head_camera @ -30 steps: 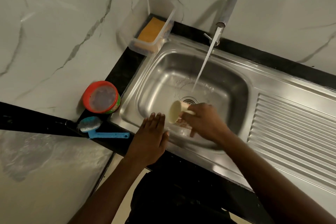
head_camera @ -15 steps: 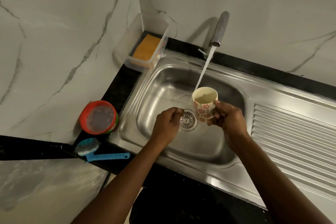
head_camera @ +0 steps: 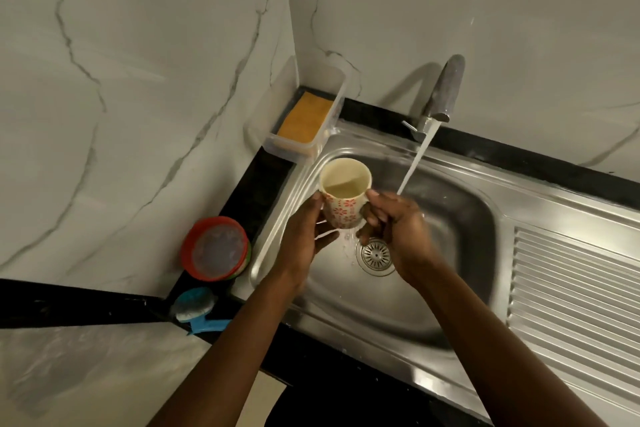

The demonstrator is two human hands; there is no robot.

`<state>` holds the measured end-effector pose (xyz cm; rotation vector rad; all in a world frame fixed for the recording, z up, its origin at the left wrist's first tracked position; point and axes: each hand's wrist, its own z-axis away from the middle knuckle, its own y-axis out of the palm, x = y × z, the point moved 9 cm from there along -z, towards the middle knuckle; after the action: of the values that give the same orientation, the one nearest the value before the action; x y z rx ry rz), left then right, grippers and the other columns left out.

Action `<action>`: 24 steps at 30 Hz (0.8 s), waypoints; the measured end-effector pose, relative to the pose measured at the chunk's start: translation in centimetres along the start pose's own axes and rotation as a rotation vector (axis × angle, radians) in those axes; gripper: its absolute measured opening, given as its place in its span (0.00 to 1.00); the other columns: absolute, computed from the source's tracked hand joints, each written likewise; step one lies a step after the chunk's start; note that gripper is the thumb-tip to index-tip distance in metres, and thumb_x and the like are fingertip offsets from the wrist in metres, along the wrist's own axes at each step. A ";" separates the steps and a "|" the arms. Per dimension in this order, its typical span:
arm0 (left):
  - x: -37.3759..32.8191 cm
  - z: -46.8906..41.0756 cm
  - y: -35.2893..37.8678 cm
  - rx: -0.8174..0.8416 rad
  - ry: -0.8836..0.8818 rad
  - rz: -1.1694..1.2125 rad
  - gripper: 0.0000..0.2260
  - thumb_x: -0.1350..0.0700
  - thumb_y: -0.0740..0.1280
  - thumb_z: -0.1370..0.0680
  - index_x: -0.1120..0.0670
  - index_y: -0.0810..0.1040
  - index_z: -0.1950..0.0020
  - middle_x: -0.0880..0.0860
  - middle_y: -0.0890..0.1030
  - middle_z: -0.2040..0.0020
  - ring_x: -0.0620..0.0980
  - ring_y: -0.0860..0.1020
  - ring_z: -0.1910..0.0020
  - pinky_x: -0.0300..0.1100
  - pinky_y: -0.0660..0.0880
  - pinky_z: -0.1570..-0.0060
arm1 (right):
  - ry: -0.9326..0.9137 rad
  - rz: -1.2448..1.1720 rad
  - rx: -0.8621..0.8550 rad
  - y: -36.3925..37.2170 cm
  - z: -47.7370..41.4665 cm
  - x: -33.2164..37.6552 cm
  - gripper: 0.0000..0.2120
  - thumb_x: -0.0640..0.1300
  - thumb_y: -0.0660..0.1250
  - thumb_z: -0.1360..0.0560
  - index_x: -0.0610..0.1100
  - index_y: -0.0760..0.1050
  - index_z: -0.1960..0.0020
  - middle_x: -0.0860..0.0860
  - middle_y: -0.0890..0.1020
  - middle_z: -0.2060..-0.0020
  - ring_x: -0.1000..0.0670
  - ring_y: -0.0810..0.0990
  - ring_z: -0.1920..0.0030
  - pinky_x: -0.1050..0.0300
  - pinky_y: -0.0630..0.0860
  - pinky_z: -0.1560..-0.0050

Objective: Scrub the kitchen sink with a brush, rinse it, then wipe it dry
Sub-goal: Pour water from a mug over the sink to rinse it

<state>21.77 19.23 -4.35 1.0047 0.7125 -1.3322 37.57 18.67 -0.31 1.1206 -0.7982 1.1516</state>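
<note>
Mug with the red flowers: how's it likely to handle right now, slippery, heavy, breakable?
Probably slippery: water drips from under the mug, gripped by the left hand and right hand. Likely heavier than empty: liquid sits inside. It looks ceramic, so a drop onto the steel sink could chip it.

A kitchen; a stainless steel sink [head_camera: 498,198] with ribbed drainboard [head_camera: 571,291] sits in a black counter [head_camera: 259,180]; a running tap [head_camera: 446,88] behind it; sponge [head_camera: 304,117] and scrub brush [head_camera: 194,306] to its left.

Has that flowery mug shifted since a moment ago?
Yes. The mug has gone left: it was right of the drain, under the stream; now it is left of both.
</note>
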 end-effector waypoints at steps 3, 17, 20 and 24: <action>-0.8 -0.5 -3.5 -0.148 0.008 0.106 0.17 0.43 0.59 0.15 0.48 0.78 0.32 0.58 0.83 0.37 0.55 0.84 0.40 0.51 0.83 0.45 | -0.005 0.443 0.072 2.3 -2.1 -0.2 0.19 0.53 0.62 0.14 0.45 0.77 0.59 0.49 0.81 0.61 0.48 0.82 0.66 0.51 0.79 0.61; -1.7 -2.5 -10.3 -0.416 -0.148 0.341 0.12 0.47 0.59 0.13 0.49 0.80 0.40 0.51 0.85 0.44 0.47 0.83 0.44 0.42 0.80 0.46 | -0.227 0.819 0.150 10.6 -8.6 -1.2 0.14 0.53 0.63 0.15 0.51 0.80 0.33 0.52 0.86 0.46 0.53 0.84 0.50 0.54 0.81 0.48; -1.7 -2.9 -10.5 -0.437 -0.182 0.389 0.10 0.50 0.59 0.13 0.50 0.79 0.45 0.52 0.84 0.45 0.46 0.82 0.47 0.41 0.79 0.43 | -0.276 0.823 0.141 11.3 -9.1 -1.8 0.13 0.51 0.63 0.15 0.51 0.80 0.33 0.54 0.85 0.45 0.58 0.81 0.51 0.68 0.74 0.53; -1.6 -3.5 -11.0 -0.465 -0.184 0.425 0.11 0.49 0.61 0.14 0.53 0.78 0.38 0.53 0.83 0.40 0.49 0.81 0.41 0.45 0.76 0.34 | -0.287 0.798 0.121 12.0 -9.9 -3.0 0.12 0.50 0.63 0.14 0.52 0.80 0.34 0.55 0.85 0.45 0.56 0.82 0.47 0.58 0.80 0.47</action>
<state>11.16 23.61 -6.35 0.6033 0.5903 -0.8225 24.65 27.50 -2.73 1.1062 -1.4960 1.7286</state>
